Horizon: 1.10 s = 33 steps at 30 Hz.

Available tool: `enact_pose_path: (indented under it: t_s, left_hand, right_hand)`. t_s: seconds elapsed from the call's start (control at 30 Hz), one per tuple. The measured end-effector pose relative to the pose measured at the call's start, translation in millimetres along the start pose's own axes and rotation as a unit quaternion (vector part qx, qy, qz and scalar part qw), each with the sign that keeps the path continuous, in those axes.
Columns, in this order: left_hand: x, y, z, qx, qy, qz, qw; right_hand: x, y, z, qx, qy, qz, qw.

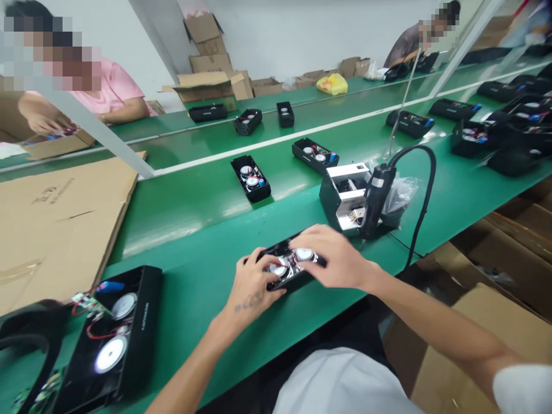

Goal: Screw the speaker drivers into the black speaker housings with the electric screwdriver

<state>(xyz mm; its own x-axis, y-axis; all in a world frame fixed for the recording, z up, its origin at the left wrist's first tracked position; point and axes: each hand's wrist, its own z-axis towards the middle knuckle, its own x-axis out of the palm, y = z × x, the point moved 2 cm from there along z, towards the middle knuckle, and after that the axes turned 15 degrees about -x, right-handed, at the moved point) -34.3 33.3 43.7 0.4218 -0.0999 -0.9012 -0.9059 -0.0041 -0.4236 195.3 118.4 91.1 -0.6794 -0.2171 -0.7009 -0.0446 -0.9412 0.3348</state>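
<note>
A black speaker housing (290, 283) lies on the green bench in front of me, its inside facing up, with two round silver speaker drivers in it. My left hand (255, 280) is closed around the housing's left end, fingers over the far side and thumb along the near wall, next to the left driver (278, 268). Over the right end, my right hand (330, 256) has its fingers and thumb about the right driver (304, 254); the palm hides that end of the housing.
An electric screwdriver (376, 201) hangs by a black-and-white screw feeder (345, 198). A larger open speaker housing (140, 328) sits front left near cardboard (60, 213). Several housings lie on the green conveyor (194, 201). Co-workers sit across the line.
</note>
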Motion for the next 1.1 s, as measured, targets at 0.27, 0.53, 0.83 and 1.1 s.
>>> enact_pose_path:
  t_s: [0.27, 0.53, 0.83, 1.1]
  left_hand:
    - [21.4, -0.9, -23.0, 0.072, -0.138, 0.074, 0.985]
    - [23.5, 11.7, -14.7, 0.095, -0.159, 0.069, 0.98]
    - [22.8, 13.5, -8.4, 0.146, -0.168, 0.145, 0.964]
    - [30.0, 8.8, -12.1, 0.147, -0.173, 0.16, 0.961]
  right_hand:
    - [-65.3, -64.1, -77.6, 0.304, -0.276, -0.149, 0.899]
    - [-56.0, -81.4, -90.5, 0.308, -0.36, 0.06, 0.879]
    - [-100.7, -74.1, -47.9, 0.203, -0.458, 0.046, 0.864]
    - [-90.6, -73.1, -35.8, 0.274, -0.321, 0.09, 0.902]
